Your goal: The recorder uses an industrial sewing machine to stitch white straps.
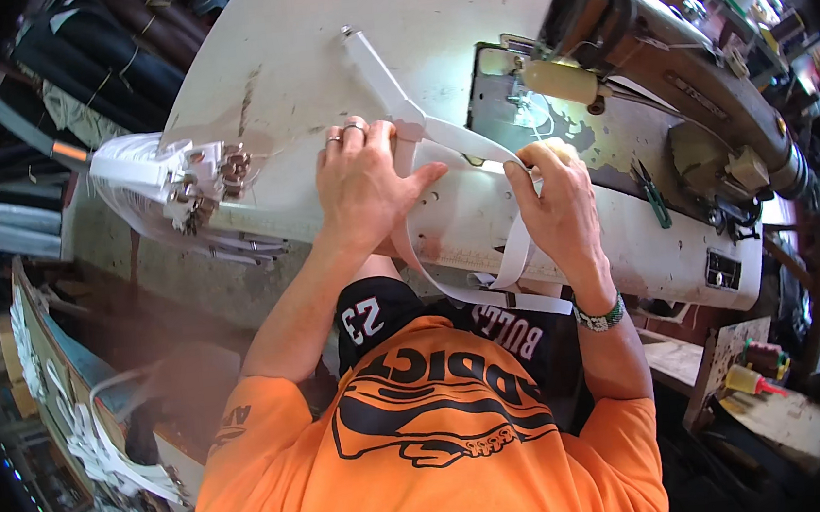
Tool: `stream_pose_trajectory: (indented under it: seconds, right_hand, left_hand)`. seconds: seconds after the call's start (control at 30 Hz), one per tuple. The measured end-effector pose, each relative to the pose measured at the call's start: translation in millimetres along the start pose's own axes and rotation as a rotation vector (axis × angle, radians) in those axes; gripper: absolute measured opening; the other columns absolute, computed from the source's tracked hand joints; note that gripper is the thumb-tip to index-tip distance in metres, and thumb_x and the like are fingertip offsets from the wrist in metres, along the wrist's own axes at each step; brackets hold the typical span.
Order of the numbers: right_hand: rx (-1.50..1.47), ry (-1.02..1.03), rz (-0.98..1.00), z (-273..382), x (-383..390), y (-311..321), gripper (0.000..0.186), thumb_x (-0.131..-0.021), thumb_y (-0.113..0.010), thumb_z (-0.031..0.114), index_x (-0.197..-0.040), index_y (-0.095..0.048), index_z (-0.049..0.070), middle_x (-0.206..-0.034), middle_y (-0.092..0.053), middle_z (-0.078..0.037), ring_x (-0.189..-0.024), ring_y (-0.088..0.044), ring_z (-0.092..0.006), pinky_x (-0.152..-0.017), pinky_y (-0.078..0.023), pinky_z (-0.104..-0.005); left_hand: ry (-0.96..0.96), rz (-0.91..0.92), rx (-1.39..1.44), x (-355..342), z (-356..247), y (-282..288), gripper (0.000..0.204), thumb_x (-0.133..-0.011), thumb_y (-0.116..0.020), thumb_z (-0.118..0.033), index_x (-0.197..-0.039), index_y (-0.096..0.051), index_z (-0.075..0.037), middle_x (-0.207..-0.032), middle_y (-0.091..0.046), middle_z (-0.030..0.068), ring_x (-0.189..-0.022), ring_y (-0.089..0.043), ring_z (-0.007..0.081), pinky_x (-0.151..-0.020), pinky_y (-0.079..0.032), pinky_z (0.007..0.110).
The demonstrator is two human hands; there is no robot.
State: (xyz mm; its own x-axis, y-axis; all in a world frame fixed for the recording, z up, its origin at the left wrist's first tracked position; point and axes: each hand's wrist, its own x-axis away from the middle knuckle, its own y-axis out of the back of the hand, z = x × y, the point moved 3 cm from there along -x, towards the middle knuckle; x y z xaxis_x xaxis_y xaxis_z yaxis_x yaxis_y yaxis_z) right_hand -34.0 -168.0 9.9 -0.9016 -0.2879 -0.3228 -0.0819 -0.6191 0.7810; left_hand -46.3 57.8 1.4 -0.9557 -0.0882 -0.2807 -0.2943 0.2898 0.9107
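Observation:
A long white strap (pixel 463 139) lies across the sewing table in front of me. Its far end (pixel 377 73) has a small metal piece at the tip, and other lengths of it loop down over the table's front edge towards my lap. My left hand (pixel 364 177) rests on the table with thumb and fingers stretched apart, the fingertips touching the strap where its parts meet. My right hand (pixel 559 209) pinches the strap between thumb and fingers, just in front of the needle area of a sewing machine (pixel 678 86). The exact grip is partly hidden by the fingers.
A bundle of white straps with metal buckles (pixel 208 176) sits on the table's left edge. Green-handled thread snips (pixel 654 198) lie right of my right hand. Dark material rolls (pixel 82 70) stand at far left. More white straps (pixel 105 448) hang at lower left.

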Motion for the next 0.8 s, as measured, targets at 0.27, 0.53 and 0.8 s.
stream_pose_trajectory:
  seconds: [0.27, 0.53, 0.8]
  right_hand:
    - [-0.992, -0.331, 0.525, 33, 14, -5, 0.022, -0.106, -0.061, 0.021, -0.105, -0.064, -0.001, -0.09, -0.071, -0.007, -0.078, -0.066, -0.0103, -0.07, -0.052, -0.0251]
    - [-1.093, -0.24, 0.643, 75, 20, -20, 0.028, -0.107, -0.061, 0.023, -0.112, -0.062, -0.004, -0.089, -0.07, -0.007, -0.075, -0.066, -0.0126, -0.07, -0.053, -0.0251]
    - [-1.455, -0.201, 0.596, 138, -126, 3, 0.054, -0.107, -0.053, 0.047, -0.123, -0.066, -0.003, -0.103, -0.075, -0.015, -0.088, -0.075, -0.0264, -0.071, -0.059, -0.0321]
  left_hand:
    - [0.184, 0.126, 0.223, 5, 43, 23, 0.035, -0.083, -0.077, -0.025, -0.105, -0.071, 0.0, -0.09, -0.074, 0.0174, -0.081, -0.073, 0.035, -0.079, -0.059, 0.043]
    - [0.042, 0.281, 0.947, -1, 74, 135, 0.03, -0.088, -0.072, -0.014, -0.109, -0.068, 0.007, -0.086, -0.072, 0.0072, -0.068, -0.063, 0.0072, -0.062, -0.05, 0.021]
    - [-0.152, 0.31, 1.199, -75, 38, 143, 0.034, -0.092, -0.078, -0.023, -0.113, -0.072, 0.004, -0.08, -0.07, 0.0019, -0.059, -0.055, 0.0049, -0.051, -0.041, 0.021]
